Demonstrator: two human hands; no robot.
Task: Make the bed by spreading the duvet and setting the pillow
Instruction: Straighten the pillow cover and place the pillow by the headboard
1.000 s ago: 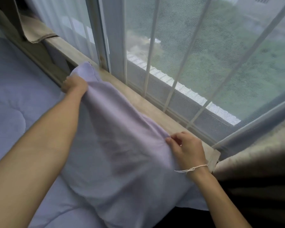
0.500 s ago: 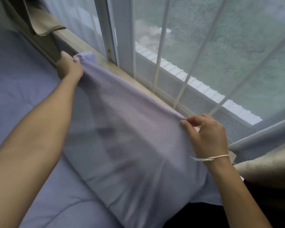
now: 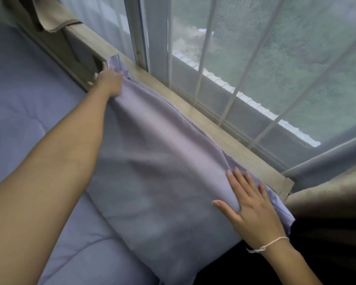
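A lilac pillow [image 3: 152, 171] lies on the bed, its long edge leaning against the wooden window sill [image 3: 218, 128]. Under it and to the left spreads the blue-violet quilted duvet [image 3: 23, 112]. My left hand [image 3: 109, 80] is stretched out to the pillow's far corner and holds the cloth there; its fingers are partly hidden. My right hand [image 3: 253, 210], with a string bracelet on the wrist, rests flat with straight fingers on the pillow's near right corner.
A window with white bars and a mesh screen [image 3: 255, 58] runs along the sill. A beige curtain [image 3: 333, 198] hangs at the right, another curtain end [image 3: 51, 19] at the top left. A dark gap [image 3: 245, 264] lies below the pillow's near end.
The pillow has dropped lower against the sill. My right hand let go of the top edge and now lies flat on the pillow. My left hand reached farther along the sill.
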